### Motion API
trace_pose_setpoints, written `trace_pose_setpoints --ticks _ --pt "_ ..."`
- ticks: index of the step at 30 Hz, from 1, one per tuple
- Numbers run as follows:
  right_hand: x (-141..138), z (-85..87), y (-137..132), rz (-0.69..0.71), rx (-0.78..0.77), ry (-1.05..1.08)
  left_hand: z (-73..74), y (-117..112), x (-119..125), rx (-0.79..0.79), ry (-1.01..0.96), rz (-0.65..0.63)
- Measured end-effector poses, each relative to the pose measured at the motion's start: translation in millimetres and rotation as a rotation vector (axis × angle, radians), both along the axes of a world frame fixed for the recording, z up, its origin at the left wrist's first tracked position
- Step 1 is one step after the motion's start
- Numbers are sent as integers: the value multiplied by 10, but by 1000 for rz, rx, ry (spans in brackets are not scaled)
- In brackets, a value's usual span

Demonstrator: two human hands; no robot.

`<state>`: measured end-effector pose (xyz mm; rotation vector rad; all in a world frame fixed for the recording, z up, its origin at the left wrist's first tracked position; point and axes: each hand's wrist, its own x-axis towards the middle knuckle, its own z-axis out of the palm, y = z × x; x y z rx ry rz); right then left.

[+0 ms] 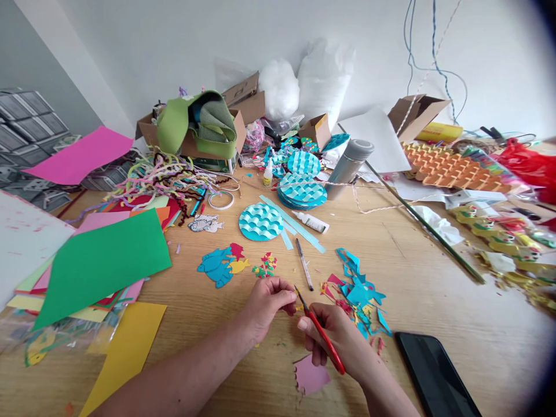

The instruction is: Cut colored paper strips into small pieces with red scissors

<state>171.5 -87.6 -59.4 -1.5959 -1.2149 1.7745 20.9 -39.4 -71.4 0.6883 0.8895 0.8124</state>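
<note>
My right hand [336, 341] is closed round red-handled scissors [320, 331], blades pointing up and left toward my left hand. My left hand [267, 304] pinches a tiny scrap of paper at the scissor tips; the scrap is too small to name. Just beyond lie blue paper fish [217, 266] with red and yellow bits, a cluster of small coloured cut-outs [266, 264], a pencil [304, 264] and a heap of blue and pink offcuts [358, 292]. A pink scrap [311, 376] lies under my right wrist.
A black phone [434, 376] lies at the lower right. Green [102, 263], yellow [125, 347] and pink paper sheets stack at the left. Blue wave-pattern discs [260, 222], a glue tube [311, 222], a grey flask [347, 165], cardboard boxes and paper strips crowd the far table.
</note>
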Motion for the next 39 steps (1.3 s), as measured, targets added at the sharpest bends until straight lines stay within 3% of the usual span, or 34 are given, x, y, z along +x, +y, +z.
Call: trace_pose_setpoints --ticks 29,31,34,39 --pt "36 -31 10 4 -8 -125 65 37 -21 36 155 -44" --pt "61 -19 24 -20 6 -140 63 68 -54 45 230 -115" --pt "116 -1 58 -80 35 -132 81 144 -151 107 364 -338" --pt "181 27 104 -172 91 -115 214 247 -354 430 608 -691"
